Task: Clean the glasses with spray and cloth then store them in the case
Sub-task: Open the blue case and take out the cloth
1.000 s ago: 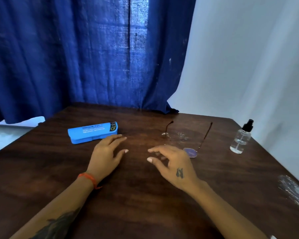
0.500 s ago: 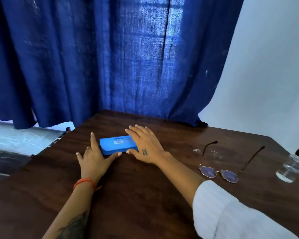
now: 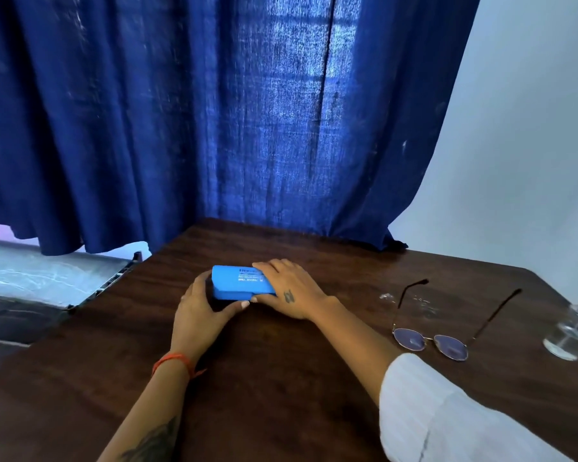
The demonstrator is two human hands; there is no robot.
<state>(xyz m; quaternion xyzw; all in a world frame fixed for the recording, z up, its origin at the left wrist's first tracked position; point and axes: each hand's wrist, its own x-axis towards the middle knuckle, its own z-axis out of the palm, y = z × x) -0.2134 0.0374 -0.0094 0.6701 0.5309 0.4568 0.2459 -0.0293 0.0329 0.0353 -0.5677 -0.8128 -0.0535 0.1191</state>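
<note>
Head view: the closed blue case (image 3: 239,283) on the table (image 3: 281,378) is gripped by left hand (image 3: 199,310) and right hand (image 3: 289,290), glasses (image 3: 429,341) lying apart; opening is judged next.

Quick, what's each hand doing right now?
Left hand: closed around the blue glasses case, at its left end.
Right hand: gripping the same case.

Closed blue case (image 3: 239,282) lies flat; open glasses (image 3: 431,341) rest near a clear spray bottle (image 3: 571,331).
</note>
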